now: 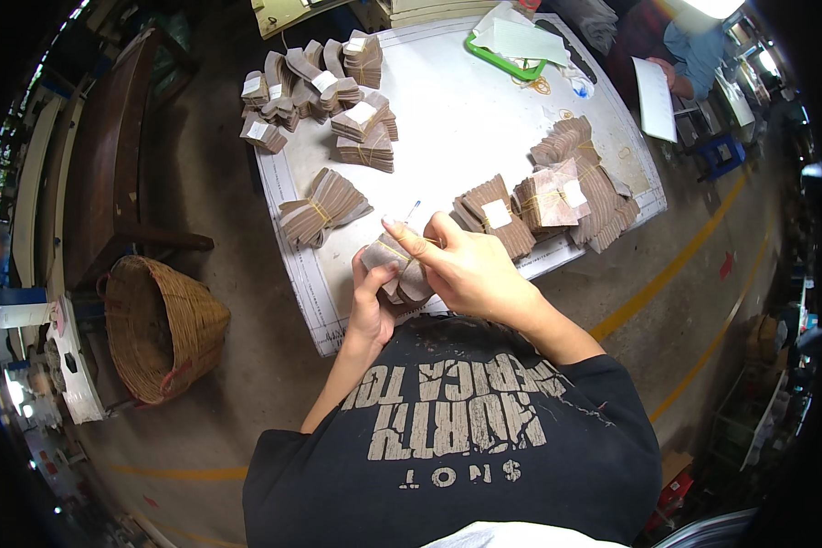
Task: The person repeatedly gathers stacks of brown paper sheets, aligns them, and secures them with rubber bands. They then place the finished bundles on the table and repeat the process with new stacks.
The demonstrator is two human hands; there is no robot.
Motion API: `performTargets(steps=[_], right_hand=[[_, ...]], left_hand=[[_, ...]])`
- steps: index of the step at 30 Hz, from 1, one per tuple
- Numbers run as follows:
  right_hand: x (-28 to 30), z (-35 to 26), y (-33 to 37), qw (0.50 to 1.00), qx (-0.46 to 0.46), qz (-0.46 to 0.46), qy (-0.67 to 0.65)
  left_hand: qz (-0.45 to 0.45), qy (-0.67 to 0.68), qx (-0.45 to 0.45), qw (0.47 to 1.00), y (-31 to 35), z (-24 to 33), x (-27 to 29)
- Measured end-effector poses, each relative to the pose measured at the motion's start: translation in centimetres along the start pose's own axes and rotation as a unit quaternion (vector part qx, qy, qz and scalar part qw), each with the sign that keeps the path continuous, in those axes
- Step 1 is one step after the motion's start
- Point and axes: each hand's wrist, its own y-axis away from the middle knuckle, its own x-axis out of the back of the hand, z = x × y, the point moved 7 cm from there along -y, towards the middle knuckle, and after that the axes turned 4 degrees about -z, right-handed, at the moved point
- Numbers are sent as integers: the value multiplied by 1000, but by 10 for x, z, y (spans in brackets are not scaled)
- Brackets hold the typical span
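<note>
At the table's near edge I hold a bundle of grey-brown cut pieces (410, 281), which look like fabric or leather. A thin yellow rubber band (395, 251) runs across its top. My left hand (373, 297) grips the bundle from the left, thumb on top. Over its right side lies my right hand (473, 269), its index finger stretched across the top by the band and its other fingers curled; its thumb is hidden. A banded bundle (324, 208) lies to the left, and a bundle with a white label (496, 216) lies to the right.
More bundles (315, 87) cover the white table's (429, 119) far left, and others (589, 187) its right side. A green tray (504, 59) with papers and loose rubber bands (541, 87) lies at the back. A wicker basket (196, 320) stands left; a person (690, 64) sits far right.
</note>
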Motion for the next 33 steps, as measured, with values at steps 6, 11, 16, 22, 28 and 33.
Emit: performTargets(steps=[6, 11, 16, 22, 28, 33], right_hand=[[-5, -5, 1, 998, 57, 1, 13], [-4, -19, -2, 994, 80, 52, -46], [1, -25, -3, 984, 125, 59, -115], [-1, -27, -2, 982, 123, 119, -81], [-10, -35, 3, 981, 105, 140, -85], [-2, -19, 4, 972, 62, 176, -141]], left_hand=[[-27, -20, 17, 999, -1, 2, -3], [-13, 43, 63, 997, 7, -1, -2], [-48, 138, 70, 987, 0, -2, 5], [-46, 134, 12, 990, 4, 7, -6], [-23, 135, -64, 989, 4, 18, -7], [-60, 187, -67, 978, 5, 22, -13]])
